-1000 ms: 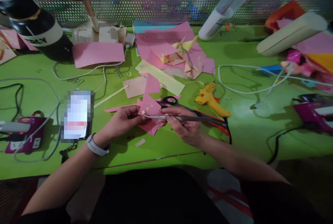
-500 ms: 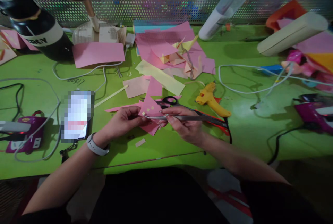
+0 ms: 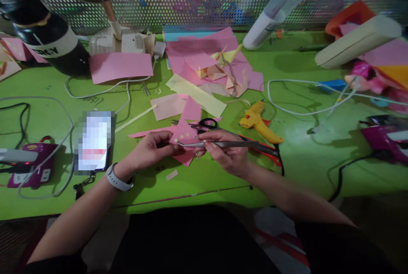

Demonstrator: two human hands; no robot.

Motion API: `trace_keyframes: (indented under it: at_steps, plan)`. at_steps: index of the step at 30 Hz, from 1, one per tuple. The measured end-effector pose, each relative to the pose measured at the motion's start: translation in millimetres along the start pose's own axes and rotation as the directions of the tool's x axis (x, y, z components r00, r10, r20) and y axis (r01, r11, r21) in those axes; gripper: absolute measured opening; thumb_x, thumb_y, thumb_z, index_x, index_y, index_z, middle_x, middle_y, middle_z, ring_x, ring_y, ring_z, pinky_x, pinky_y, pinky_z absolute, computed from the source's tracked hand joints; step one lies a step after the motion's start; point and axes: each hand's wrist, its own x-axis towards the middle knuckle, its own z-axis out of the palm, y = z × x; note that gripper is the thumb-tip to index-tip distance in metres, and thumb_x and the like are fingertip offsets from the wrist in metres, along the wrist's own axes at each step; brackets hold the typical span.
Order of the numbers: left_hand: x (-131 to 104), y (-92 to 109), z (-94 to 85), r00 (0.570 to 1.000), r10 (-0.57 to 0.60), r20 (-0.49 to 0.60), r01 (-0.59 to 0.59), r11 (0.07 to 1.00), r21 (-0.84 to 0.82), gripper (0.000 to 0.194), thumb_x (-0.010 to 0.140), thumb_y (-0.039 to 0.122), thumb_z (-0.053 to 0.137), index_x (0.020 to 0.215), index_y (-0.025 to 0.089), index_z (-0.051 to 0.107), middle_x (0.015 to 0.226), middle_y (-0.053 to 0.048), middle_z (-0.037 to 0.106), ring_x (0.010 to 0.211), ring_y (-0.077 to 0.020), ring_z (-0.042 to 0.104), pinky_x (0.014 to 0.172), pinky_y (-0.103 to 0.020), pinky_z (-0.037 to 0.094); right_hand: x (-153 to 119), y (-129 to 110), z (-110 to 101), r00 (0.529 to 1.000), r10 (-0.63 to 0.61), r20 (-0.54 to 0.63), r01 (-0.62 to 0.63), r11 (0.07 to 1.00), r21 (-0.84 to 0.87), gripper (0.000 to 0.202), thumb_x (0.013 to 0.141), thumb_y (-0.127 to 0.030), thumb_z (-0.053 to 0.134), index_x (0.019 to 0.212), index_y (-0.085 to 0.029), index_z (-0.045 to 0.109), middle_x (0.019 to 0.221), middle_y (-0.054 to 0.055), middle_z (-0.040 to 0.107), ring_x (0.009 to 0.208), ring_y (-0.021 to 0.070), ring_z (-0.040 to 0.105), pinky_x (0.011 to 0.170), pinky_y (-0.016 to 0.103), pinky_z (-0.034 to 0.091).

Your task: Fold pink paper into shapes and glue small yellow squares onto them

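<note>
The left hand [image 3: 152, 150] pinches 1 folded pink paper [image 3: 185, 131] beyond its fingertips; the right hand [image 3: 228, 153] grips slim metal tweezers [image 3: 219, 143] (smooth, tapering).

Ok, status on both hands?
Left hand pinching pink paper. Right hand holding tweezers, tips at paper. Scissors just beyond, close by.

On the counter [image 3: 306, 146], the scissors [image 3: 208, 123] lie left of the glue gun [image 3: 263, 124], the phone [image 3: 94, 144] farther left; the paper pile [image 3: 204, 51] sits behind, to its left.
</note>
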Motion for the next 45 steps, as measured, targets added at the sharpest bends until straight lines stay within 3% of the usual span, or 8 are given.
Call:
trace_keyframes:
  at_steps: [10, 16, 22, 31, 41, 45]
  plan:
    - [-1, 4, -0.5, 1.000, -0.016, 0.004, 0.016, 1.000, 0.000, 0.022, 0.084, 0.027, 0.072, 0.099, 0.011, 0.073, 0.098, -0.009, 0.076, 0.090, -0.0163, 0.070, 0.087, -0.028, 0.054, 0, 1, 0, 1.000, -0.017, -0.010, 0.017, 1.000, -0.004, 0.014, 0.091, -0.022, 0.061, 0.102, -0.018, 0.069, 0.075, 0.002, 0.076, 0.057, 0.0128, 0.073, 0.055, 0.021, 0.063]
    - [-2, 0, -4.3, 0.998, 0.008, -0.055, -0.009, 1.000, -0.024, 0.018, 0.085, 0.030, 0.067, 0.088, 0.013, 0.073, 0.087, -0.007, 0.075, 0.085, -0.0184, 0.070, 0.089, -0.032, 0.053, 0, 4, -1, 0.999, -0.034, -0.007, 0.034, 0.999, -0.016, 0.015, 0.091, -0.020, 0.061, 0.103, -0.018, 0.069, 0.075, 0.001, 0.076, 0.059, 0.0126, 0.073, 0.056, 0.021, 0.063]
    - [0, -2, -4.1, 0.997, 0.012, -0.070, -0.012, 1.000, 0.006, 0.019, 0.085, 0.032, 0.068, 0.084, 0.013, 0.072, 0.085, -0.005, 0.075, 0.084, -0.0166, 0.070, 0.084, -0.028, 0.053, -2, 5, -1, 0.999, -0.039, -0.023, 0.038, 0.998, -0.059, 0.016, 0.091, -0.020, 0.062, 0.104, -0.019, 0.070, 0.081, 0.003, 0.077, 0.061, 0.0129, 0.073, 0.055, 0.022, 0.061]
    - [-1, 2, -1.1, 0.997, -0.011, -0.071, 0.009, 1.000, -0.026, 0.022, 0.084, 0.036, 0.069, 0.080, 0.014, 0.070, 0.086, -0.006, 0.076, 0.083, -0.0181, 0.073, 0.086, -0.030, 0.055, 2, -1, -4, 0.985, -0.170, 0.017, 0.170, 0.968, -0.184, 0.018, 0.087, -0.014, 0.063, 0.101, -0.021, 0.070, 0.076, 0.001, 0.077, 0.060, 0.0128, 0.072, 0.056, 0.023, 0.059]
    - [-2, 1, -3.6, 0.988, -0.005, -0.156, 0.001, 1.000, -0.021, 0.026, 0.084, 0.038, 0.066, 0.076, 0.014, 0.073, 0.085, -0.008, 0.077, 0.083, -0.0211, 0.073, 0.085, -0.033, 0.057, -2, 3, -10, 0.986, -0.157, -0.050, 0.147, 0.975, -0.166, 0.019, 0.085, -0.014, 0.064, 0.099, -0.023, 0.073, 0.074, 0.000, 0.076, 0.055, 0.0138, 0.071, 0.052, 0.024, 0.058]
    - [-3, 3, -2.0, 0.991, -0.008, -0.131, 0.009, 1.000, 0.006, 0.032, 0.085, 0.044, 0.069, 0.082, 0.013, 0.073, 0.083, -0.008, 0.077, 0.080, -0.0192, 0.073, 0.082, -0.032, 0.058, -4, 6, -11, 0.985, -0.164, -0.054, 0.154, 0.977, -0.150, 0.022, 0.085, -0.012, 0.064, 0.101, -0.025, 0.073, 0.076, 0.000, 0.077, 0.054, 0.0133, 0.071, 0.052, 0.023, 0.059]
